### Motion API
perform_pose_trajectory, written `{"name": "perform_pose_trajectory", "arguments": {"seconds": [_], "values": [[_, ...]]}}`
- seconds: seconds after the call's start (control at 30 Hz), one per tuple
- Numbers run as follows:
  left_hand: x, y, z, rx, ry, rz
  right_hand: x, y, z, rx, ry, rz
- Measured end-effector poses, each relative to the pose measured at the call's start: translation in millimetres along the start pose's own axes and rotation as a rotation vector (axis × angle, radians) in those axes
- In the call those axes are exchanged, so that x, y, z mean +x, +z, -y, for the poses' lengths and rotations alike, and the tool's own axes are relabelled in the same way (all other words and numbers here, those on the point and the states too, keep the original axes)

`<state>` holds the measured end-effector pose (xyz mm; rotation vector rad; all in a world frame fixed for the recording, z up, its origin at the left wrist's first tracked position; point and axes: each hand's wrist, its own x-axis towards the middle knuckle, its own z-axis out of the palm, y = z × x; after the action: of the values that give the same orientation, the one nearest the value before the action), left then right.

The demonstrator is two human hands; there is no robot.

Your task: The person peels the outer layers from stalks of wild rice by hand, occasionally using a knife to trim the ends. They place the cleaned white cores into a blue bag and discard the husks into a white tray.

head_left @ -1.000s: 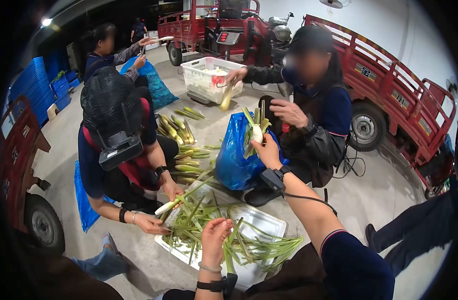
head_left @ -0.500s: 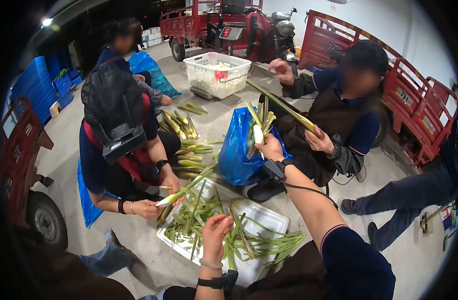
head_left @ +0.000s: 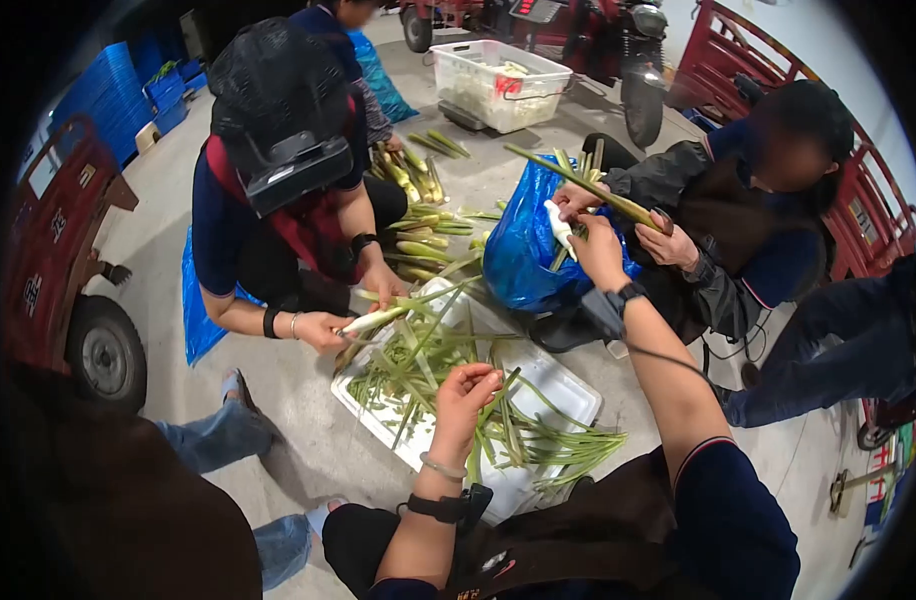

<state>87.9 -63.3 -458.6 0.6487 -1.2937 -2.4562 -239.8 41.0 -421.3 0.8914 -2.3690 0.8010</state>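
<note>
My right hand (head_left: 600, 252) reaches out to the blue plastic bag (head_left: 523, 235), its fingers closed on the lower end of a white peeled water bamboo shoot (head_left: 560, 228). A co-worker's hand is right beside that shoot, at the bag's mouth. Leafy green stalks stick up out of the bag. Closer to me, my left hand (head_left: 466, 402) hovers over the white tray (head_left: 563, 385) with its fingers curled together; what they hold, if anything, cannot be made out. Green leaf trimmings (head_left: 428, 350) cover much of the tray.
On the left, a co-worker (head_left: 278, 170) holds a pale shoot (head_left: 373, 320) over the tray. The co-worker on the right grips a long stalk (head_left: 588, 187). Unpeeled stalks (head_left: 418, 240) lie on the floor near a white crate (head_left: 503, 85). Red cargo tricycles (head_left: 68, 260) stand around.
The view has shifted, so the scene sits lower and further right. The right co-worker's raised hand has come down to the bag beside my right hand. The white shoot now tilts over the bag's mouth.
</note>
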Motion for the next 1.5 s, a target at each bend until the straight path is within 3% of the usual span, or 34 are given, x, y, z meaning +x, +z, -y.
{"name": "perform_pose_trajectory", "arguments": {"seconds": [0.07,0.13,0.2,0.27,0.3,0.37,0.47,0.5,0.6,0.63,0.67,0.73,0.8,0.93,1.0,1.03,1.07,1.13,1.23,1.3,1.4,1.43,1.47,1.5], "values": [[1,-2,4,0.041,0.006,0.019,-19,-30,54,0.046,-0.315,-0.148],[2,-3,6,0.037,0.007,0.016,-55,-41,84,0.230,-0.474,0.009],[3,-4,9,0.032,0.006,0.030,-102,-25,86,0.391,-0.391,0.401],[2,-5,12,0.031,-0.005,0.021,-135,-1,78,0.434,-0.033,0.787],[1,-7,16,0.048,-0.012,0.014,-142,22,63,0.444,-0.033,0.789],[-5,-12,25,0.074,-0.020,-0.003,-160,81,16,0.373,0.193,0.959],[-17,-20,33,0.130,-0.025,-0.034,-174,171,-49,0.232,0.151,0.813],[-22,-24,35,0.130,-0.050,-0.070,-165,186,-49,0.224,0.278,0.865],[-40,-35,36,0.142,-0.114,-0.198,-154,232,-63,0.267,0.261,0.902],[-46,-40,38,0.131,-0.123,-0.225,-161,273,-77,0.145,0.242,0.929],[-52,-43,39,0.143,-0.112,-0.240,-157,278,-68,0.165,0.232,0.929],[-63,-47,40,0.142,-0.175,-0.347,-145,266,-47,-0.026,0.404,1.119],[-70,-48,42,0.140,-0.181,-0.385,-144,280,-37,-0.038,0.350,1.085],[-75,-46,46,0.134,-0.215,-0.415,-119,315,-54,-0.080,0.170,0.842],[-73,-45,46,0.128,-0.222,-0.409,-128,323,-58,-0.119,0.093,0.713],[-72,-44,46,0.117,-0.217,-0.395,-171,320,-46,-0.140,0.059,0.648],[-70,-43,46,0.107,-0.214,-0.379,-142,331,-46,-0.163,0.027,0.582],[-66,-44,46,0.112,-0.215,-0.353,-190,324,-36,-0.207,-0.034,0.444],[-56,-47,43,0.131,-0.195,-0.302,-193,297,-18,-0.261,-0.100,0.299],[-48,-40,37,0.129,-0.152,-0.259,-169,198,35,0.359,-0.037,0.460],[-27,-49,45,0.339,-0.052,-0.134,-159,120,66,0.413,-0.092,0.448],[-24,-49,44,0.333,-0.060,-0.130,-145,84,83,0.569,-0.066,0.394],[-16,-46,40,0.510,0.019,-0.118,-134,62,81,0.537,-0.221,0.310],[-9,-42,33,0.684,0.099,-0.104,-123,33,85,0.562,-0.153,0.403]]}}
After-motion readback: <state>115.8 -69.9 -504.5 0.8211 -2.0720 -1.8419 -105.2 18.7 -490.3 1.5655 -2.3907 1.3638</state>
